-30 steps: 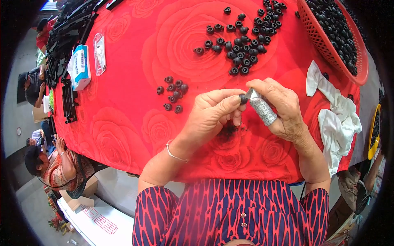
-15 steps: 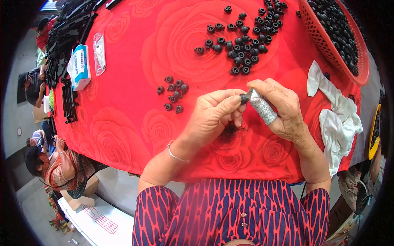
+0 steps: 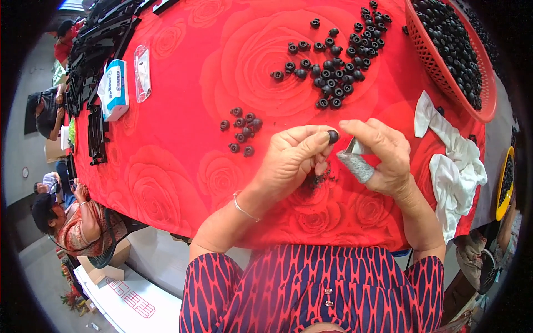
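Observation:
Between thumb and forefinger, my left hand (image 3: 291,155) pinches a small black knob (image 3: 333,136), its smooth round side showing. A little to the right of it, my right hand (image 3: 386,158) grips a small blade (image 3: 351,145), mostly hidden by the fingers. A silvery-grey wrap (image 3: 358,166) covers my right thumb. The blade is apart from the knob. Black shavings (image 3: 325,178) lie on the cloth beneath my left fingers. A small group of black knobs (image 3: 242,134) sits to the left of my hands, and a larger spread of them (image 3: 336,75) lies farther off.
A red plastic basket (image 3: 425,50) full of black knobs stands at the far right. White cloth gloves (image 3: 452,172) lie at the right on the red rose-patterned tablecloth (image 3: 166,183). At left are a tissue box (image 3: 115,91), a clear packet (image 3: 142,72) and piled black strips (image 3: 97,61). Other people sit beyond.
My right hand has drawn the blade back from the knob and tilted its wrapped thumb. In my left fingers the knob has turned, so its rounded side now shows.

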Tool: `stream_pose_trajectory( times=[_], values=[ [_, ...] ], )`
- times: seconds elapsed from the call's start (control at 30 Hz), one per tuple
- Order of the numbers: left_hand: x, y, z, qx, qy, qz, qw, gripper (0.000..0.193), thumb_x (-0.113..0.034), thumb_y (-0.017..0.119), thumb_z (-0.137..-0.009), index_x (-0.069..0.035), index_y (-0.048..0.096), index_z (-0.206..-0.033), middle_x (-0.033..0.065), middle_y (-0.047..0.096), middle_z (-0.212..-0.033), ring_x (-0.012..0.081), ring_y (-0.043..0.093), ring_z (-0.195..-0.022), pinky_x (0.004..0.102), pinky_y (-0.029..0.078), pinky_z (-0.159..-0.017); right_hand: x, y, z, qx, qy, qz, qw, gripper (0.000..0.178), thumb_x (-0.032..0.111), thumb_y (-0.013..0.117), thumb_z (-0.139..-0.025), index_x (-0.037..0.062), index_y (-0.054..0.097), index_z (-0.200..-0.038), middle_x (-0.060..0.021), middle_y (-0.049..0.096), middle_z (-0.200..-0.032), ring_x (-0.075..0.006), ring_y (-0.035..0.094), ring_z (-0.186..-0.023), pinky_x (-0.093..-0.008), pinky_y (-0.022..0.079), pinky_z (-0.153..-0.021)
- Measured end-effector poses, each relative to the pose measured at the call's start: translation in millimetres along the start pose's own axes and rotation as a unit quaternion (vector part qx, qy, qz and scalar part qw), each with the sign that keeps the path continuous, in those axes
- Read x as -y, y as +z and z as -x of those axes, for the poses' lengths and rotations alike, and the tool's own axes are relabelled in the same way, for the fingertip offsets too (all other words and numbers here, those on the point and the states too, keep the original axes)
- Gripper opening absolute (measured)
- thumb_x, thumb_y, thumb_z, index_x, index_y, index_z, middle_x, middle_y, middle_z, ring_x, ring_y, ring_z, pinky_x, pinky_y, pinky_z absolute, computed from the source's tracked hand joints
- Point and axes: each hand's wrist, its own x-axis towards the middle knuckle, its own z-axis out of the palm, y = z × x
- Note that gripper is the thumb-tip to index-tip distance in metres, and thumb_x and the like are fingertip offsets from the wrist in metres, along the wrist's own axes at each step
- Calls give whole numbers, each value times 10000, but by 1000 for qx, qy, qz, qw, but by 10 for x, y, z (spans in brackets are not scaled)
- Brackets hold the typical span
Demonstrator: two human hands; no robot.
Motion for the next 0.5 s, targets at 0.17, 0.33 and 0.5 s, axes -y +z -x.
stream_pose_trajectory(
  times=[0.17, 0.33, 0.5],
  values=[
    [52, 27, -16, -1, -32, 37, 999, 185, -136, 564, -907, 6, 608, -1017, 31, 599, -803, 82, 534, -650, 224, 443, -544, -40, 77, 24, -3, -27, 16, 999, 447, 35, 730, -607, -16, 595, -1030, -84, 550, -691, -225, 543, -559, -320, 438, -479],
    [81, 6, -19, 3, -54, 56, 997, 193, -147, 565, -907, 6, 605, -1019, 26, 599, -798, 80, 522, -641, 232, 429, -525, -49, 107, 35, -22, -107, 89, 990, 470, 51, 709, -574, -10, 595, -1026, -58, 516, -660, -199, 510, -525, -323, 405, -452],
    [2, 25, 1, -26, -22, 2, 999, 147, -114, 570, -896, 8, 617, -965, 21, 597, -772, 81, 534, -635, 223, 432, -527, -49, 96, 45, -19, -107, 67, 992, 425, 49, 706, -574, -1, 593, -981, -56, 516, -651, -202, 521, -523, -326, 414, -459]
  ],
)
